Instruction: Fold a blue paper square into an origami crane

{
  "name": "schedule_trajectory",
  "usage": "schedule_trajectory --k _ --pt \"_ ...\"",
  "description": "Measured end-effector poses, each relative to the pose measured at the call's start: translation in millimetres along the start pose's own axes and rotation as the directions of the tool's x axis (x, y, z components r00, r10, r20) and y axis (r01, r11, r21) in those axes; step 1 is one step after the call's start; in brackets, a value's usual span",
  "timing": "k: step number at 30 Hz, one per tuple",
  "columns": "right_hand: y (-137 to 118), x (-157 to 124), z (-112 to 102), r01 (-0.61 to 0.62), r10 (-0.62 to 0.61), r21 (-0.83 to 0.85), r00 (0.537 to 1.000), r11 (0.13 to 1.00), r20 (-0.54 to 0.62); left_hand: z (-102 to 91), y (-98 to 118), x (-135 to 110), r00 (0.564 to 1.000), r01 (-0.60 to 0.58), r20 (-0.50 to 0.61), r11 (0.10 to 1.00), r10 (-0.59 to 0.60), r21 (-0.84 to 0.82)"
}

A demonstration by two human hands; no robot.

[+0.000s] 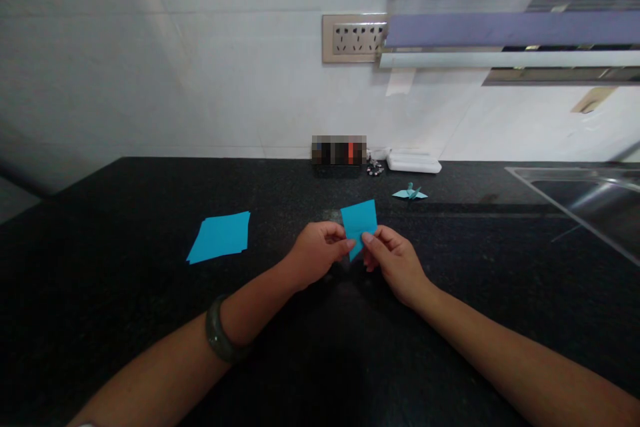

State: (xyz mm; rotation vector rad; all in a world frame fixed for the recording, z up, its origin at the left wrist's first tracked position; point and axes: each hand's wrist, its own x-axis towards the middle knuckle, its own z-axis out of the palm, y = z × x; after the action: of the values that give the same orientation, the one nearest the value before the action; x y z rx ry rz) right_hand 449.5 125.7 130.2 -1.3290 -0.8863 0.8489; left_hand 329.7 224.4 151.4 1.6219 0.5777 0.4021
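A small blue sheet of paper point(359, 218), seemingly folded, is held up over the dark counter between both hands. My left hand point(323, 248) pinches its lower left edge between thumb and fingers. At the lower right edge, my right hand point(394, 255) grips the same paper, its thumb lying on the near face. Both hands hide part of the lower edges. Left of my left hand lies a stack of blue paper sheets point(220, 237), its corners slightly uneven. Beyond my right hand sits a pale blue folded paper crane point(411, 193) with its wings spread.
Against the tiled wall stand a blurred-out dark box point(339, 151), a small beaded item point(375, 167) and a white object point(414, 162). A metal sink point(590, 197) is set into the black counter point(125, 320) at right. A socket panel point(354, 39) is on the wall.
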Motion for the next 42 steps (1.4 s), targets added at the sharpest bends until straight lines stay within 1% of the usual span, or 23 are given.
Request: schedule_trajectory --k 2,5,8,12,14,18,21,30,36,42 --pt "0 2 -3 0.028 -0.028 -0.004 0.999 1.000 -0.036 -0.9 0 1 1.000 -0.010 0.015 0.999 0.009 0.049" --pt "2 4 -5 0.013 -0.013 0.008 0.999 1.000 -0.050 0.7 1 1 1.000 0.004 -0.006 0.999 -0.004 0.054" --pt "5 4 -4 -0.005 0.007 0.048 0.998 0.999 -0.055 4.7 2 -1 0.999 0.032 -0.043 0.999 -0.032 -0.008" --pt "6 4 -2 -0.006 0.011 0.108 0.999 0.994 -0.051 10.3 1 -4 0.994 0.104 -0.030 0.987 -0.108 -0.124" --pt "5 4 -2 -0.008 0.013 0.125 0.999 0.992 -0.041 12.2 0 -5 0.989 0.132 -0.040 0.977 -0.141 -0.165" --pt "4 4 -1 -0.031 0.034 0.145 0.999 0.989 -0.021 14.2 -3 -4 0.987 0.098 -0.104 0.972 -0.123 -0.213" --pt "4 4 -1 -0.039 0.039 0.158 0.999 0.987 0.002 14.8 -3 -3 0.986 0.082 -0.118 0.965 -0.114 -0.249" --pt "5 4 -2 -0.024 0.021 0.165 1.000 0.986 0.021 15.0 -4 -3 0.989 0.056 -0.113 0.959 -0.091 -0.279" --pt "6 4 -2 -0.007 0.007 0.149 1.000 0.989 0.001 15.1 -4 -4 0.992 0.051 -0.098 0.960 -0.081 -0.274" --pt "4 3 -1 -0.025 0.025 0.144 1.000 0.989 -0.002 14.8 -3 -4 0.992 0.064 -0.090 0.958 -0.093 -0.280"
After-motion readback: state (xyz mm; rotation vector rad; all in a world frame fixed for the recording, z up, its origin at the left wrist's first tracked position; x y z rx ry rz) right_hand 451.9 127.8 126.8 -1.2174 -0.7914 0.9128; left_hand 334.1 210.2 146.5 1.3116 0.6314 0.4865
